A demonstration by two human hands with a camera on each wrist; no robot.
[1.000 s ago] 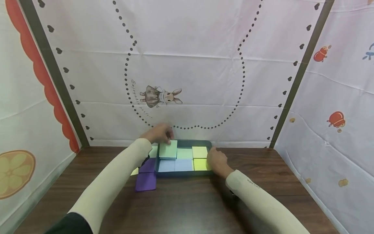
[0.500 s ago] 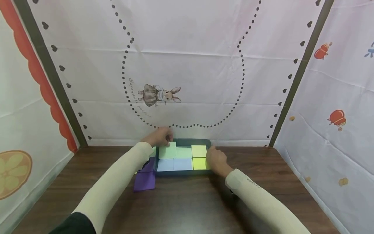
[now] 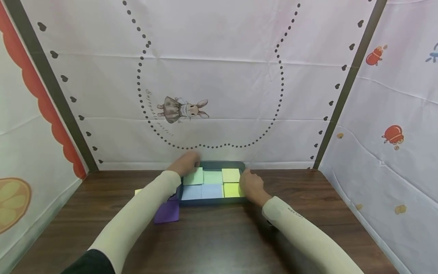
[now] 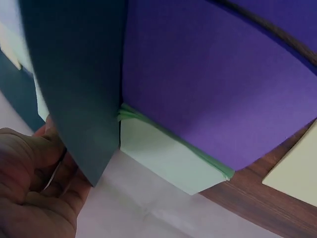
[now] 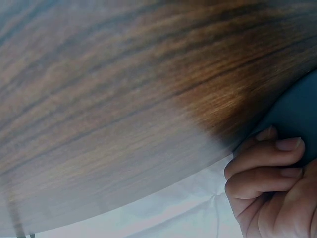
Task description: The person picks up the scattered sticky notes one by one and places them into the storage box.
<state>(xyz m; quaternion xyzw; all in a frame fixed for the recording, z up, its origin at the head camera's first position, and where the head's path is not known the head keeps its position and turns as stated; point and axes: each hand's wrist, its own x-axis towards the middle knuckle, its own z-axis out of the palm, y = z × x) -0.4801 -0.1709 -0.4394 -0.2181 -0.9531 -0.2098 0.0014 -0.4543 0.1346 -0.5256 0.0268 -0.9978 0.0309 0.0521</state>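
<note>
Brown wood grain runs across the counter point(image 3: 219, 243), crossed from its near side by two cream sleeves point(image 3: 133, 217). Nearest of the square pads is a purple pad point(image 3: 167, 211), left of the counter's middle. Just past it a second purple pad point(image 4: 213, 84) lies against the left wall of a dark teal tray point(image 3: 212, 202), with a pale yellow pad point(image 4: 297, 168) nearer the counter's left edge. The tray sits near the middle of the counter's far edge, well apart from both far corners. Its near row holds two light blue pads point(image 3: 212, 191) and, at the right, a bright yellow pad point(image 3: 232, 190). The right hand point(image 3: 252, 186) has its fingers curled, its grip grasping the tray by the right wall. In the far row, left to right, are a mint pad point(image 3: 193, 176), a second mint pad point(image 3: 213, 177) and a cream-yellow pad point(image 3: 230, 175). The left hand point(image 3: 186, 163), blurred, bends at the tray's far left corner, just by the first mint pad; its fingertips are hidden behind the wall in the left wrist view, so I cannot tell whether its grip pinches that pad. Outside that corner lies a pale green pad point(image 4: 163, 156). White cloth point(image 3: 219, 83) printed with a rabbit point(image 3: 183, 109) rises behind the far edge.
</note>
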